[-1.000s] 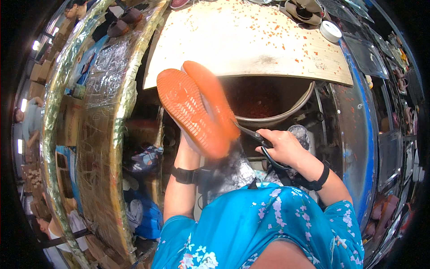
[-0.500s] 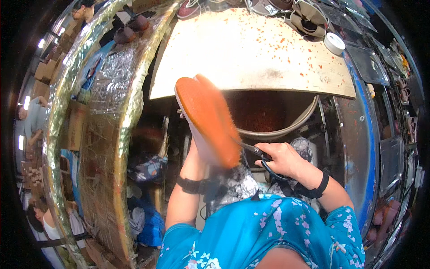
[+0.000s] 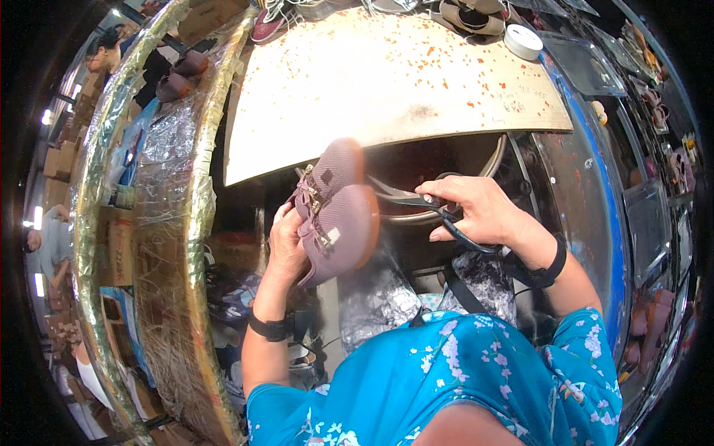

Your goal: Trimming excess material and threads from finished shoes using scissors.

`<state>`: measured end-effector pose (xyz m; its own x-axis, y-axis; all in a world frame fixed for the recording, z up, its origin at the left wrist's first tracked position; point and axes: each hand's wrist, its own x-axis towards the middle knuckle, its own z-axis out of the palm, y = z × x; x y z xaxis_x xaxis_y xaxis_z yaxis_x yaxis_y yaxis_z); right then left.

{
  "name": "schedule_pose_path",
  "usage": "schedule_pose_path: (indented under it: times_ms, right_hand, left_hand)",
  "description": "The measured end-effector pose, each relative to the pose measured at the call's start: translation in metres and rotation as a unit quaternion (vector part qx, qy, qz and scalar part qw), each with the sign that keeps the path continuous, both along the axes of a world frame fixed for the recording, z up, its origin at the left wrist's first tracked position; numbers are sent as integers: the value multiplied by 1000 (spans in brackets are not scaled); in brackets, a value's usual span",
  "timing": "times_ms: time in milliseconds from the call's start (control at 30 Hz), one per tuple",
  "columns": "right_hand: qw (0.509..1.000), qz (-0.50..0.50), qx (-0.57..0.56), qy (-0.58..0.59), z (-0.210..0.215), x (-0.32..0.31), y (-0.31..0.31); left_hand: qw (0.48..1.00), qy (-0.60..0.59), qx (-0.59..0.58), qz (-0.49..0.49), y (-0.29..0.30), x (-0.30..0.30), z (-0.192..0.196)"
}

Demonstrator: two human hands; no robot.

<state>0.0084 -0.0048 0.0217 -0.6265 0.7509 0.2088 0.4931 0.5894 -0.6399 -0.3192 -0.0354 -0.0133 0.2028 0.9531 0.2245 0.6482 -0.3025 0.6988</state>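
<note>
Holding mauve shoes (image 3: 336,212) — scissors (image 3: 416,201) alongside

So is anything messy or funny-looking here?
Yes, a little. The pale worn tabletop is sprinkled all over with small orange flecks, like spilled bits. Otherwise nothing looks broken: the left hand holds a pair of mauve knit shoes, and the right hand holds black-handled scissors pointed at them.
</note>
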Motion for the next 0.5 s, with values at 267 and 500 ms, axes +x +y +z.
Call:
schedule_pose_path:
  times_ms: [267, 500]
  right_hand:
    - [996, 21, 29, -78, 3, 8, -2]
    - [993, 21, 61, -103, -10, 16, -10]
  left_hand:
    - [997, 71, -7, -39, -4, -5, -3]
    - [995, 86, 12, -51, 1, 5, 7]
